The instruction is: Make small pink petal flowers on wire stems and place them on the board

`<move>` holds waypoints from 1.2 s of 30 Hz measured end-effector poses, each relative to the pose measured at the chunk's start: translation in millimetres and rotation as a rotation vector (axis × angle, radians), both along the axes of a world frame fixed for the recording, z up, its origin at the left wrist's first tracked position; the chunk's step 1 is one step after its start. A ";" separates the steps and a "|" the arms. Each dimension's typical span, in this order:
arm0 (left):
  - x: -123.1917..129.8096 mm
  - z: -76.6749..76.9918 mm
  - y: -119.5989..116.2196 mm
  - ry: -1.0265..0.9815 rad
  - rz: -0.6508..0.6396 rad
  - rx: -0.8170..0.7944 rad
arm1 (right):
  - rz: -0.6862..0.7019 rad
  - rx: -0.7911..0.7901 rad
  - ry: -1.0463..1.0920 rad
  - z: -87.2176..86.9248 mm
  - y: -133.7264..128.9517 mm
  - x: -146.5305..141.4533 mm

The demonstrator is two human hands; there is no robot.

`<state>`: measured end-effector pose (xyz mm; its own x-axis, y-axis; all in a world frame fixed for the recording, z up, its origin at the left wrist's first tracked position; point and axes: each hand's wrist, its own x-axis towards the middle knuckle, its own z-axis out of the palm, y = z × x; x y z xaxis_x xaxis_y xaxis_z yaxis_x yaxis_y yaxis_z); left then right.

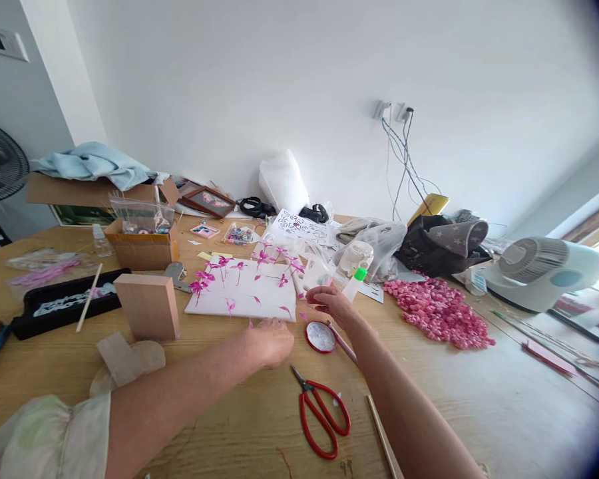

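My left hand (275,340) is at the front edge of a white foam board (214,306), its fingers curled inward; what they hold, if anything, is hidden. Close to it, a small magenta petal (251,324) shows. Stretched out with its fingers apart, my right hand (329,303) hovers beside a bottle with a green cap (360,275) and holds nothing I can see. Magenta wire-stemmed flowers (223,262) and loose petals stand in the board. Below my right hand lies a small round dish with a red rim (321,337). Red-handled scissors (324,416) rest nearer to me.
A wooden block (147,307) and a black tray (30,318) stand on the left, with a cardboard box (142,249) behind. Pink petals (439,311) are heaped on the right beside a small white fan (549,269). A wooden stick (381,432) lies under my right forearm.
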<state>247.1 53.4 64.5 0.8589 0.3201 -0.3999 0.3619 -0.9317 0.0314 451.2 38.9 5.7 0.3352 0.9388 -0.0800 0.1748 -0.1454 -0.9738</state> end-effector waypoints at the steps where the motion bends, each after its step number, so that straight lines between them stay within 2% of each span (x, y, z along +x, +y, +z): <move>1: 1.0 -0.6 -0.7 -0.005 0.002 0.002 | -0.003 0.000 0.002 -2.1 -0.1 -0.1; 8: 3.4 1.6 0.7 -0.033 0.011 0.010 | 0.030 0.037 -0.004 -28.4 15.7 3.7; 12: 5.3 -1.5 0.8 -0.053 0.046 0.002 | 0.067 0.045 0.001 -36.8 25.4 7.0; 19: 8.3 -10.0 1.9 -0.126 0.117 -0.051 | 0.116 0.058 0.021 -41.4 31.8 2.2; 28: 7.3 -5.7 1.7 -0.155 0.164 -0.060 | 0.173 0.048 0.043 -43.4 37.4 0.7; 36: 8.5 -10.7 9.5 -0.135 0.137 -0.031 | 0.212 0.034 0.032 -41.6 37.8 0.6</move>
